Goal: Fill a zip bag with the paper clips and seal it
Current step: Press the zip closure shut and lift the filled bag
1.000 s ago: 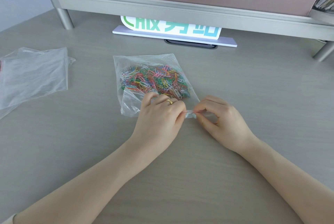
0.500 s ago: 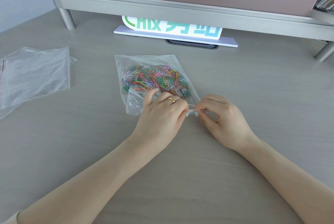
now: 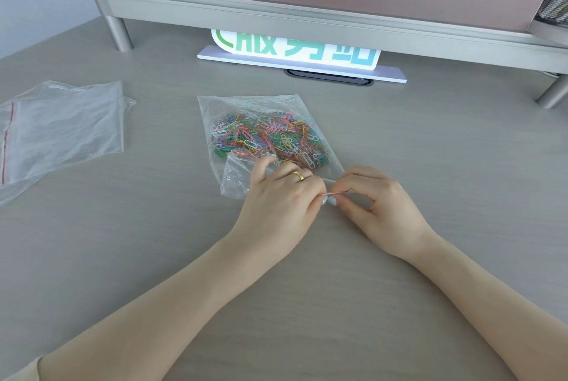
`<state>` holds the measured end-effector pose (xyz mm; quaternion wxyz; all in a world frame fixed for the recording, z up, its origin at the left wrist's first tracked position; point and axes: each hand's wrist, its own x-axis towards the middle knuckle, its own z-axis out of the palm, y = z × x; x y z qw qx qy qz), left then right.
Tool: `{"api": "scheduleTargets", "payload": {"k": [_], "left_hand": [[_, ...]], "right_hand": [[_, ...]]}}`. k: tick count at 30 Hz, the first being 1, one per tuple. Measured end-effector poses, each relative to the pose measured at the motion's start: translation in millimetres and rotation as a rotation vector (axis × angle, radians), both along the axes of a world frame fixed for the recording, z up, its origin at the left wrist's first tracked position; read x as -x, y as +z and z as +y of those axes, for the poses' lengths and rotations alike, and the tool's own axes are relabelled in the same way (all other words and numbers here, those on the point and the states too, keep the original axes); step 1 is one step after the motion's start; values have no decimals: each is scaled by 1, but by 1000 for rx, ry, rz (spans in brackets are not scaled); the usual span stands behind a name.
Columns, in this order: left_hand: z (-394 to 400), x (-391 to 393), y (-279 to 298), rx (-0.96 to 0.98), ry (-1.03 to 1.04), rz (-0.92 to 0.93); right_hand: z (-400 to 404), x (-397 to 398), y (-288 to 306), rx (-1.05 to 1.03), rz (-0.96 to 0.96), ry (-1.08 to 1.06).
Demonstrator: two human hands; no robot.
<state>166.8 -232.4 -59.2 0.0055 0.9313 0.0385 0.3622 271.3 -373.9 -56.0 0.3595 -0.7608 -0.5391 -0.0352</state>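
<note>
A clear zip bag (image 3: 242, 110) lies flat on the grey desk, its far half filled with several coloured paper clips (image 3: 270, 141). The bag's near edge with the zip strip points toward me. My left hand (image 3: 282, 199), wearing a gold ring, pinches that strip between thumb and fingers and covers the middle of the near edge. My right hand (image 3: 378, 202) pinches the same strip just to the right, so the two thumbs nearly touch. The bag's near left corner (image 3: 233, 181) is crumpled and folded over.
Other empty clear zip bags (image 3: 61, 128) with a red stripe lie at the left. A white sign with green characters (image 3: 295, 51) stands at the back under a metal-framed partition (image 3: 307, 18). A black cable slot (image 3: 329, 77) sits in front of the sign.
The bag's near left corner has folded up and bunched inward. Both hands keep pinching the zip strip in about the same place.
</note>
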Motion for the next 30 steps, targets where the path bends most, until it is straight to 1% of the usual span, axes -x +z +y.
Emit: {"api": "scheduleTargets", "payload": {"k": [6,10,15,19,24,27,30], "left_hand": [[4,1,1,10,23,-18],[0,0,1,-13,18,-26],[-2,1,-2,-27,3,-7],[1,0,-1,-39,51,16],[3,0,0,-76,103,28],[0,0,1,-88,84,29],[-3,2,0,-99,49,28]], "right_hand": [[0,-3,-3,0,6,-47],[0,-1,0,-23,14,-18],[0,-2,-3,23,-133,14],[-1,-6,-5,32,-186,-15],[-2,-9,-4,24,-177,-35],[-3,-9,-5,44,-158,-10],[-3,-7,-5,58,-189,20]]}}
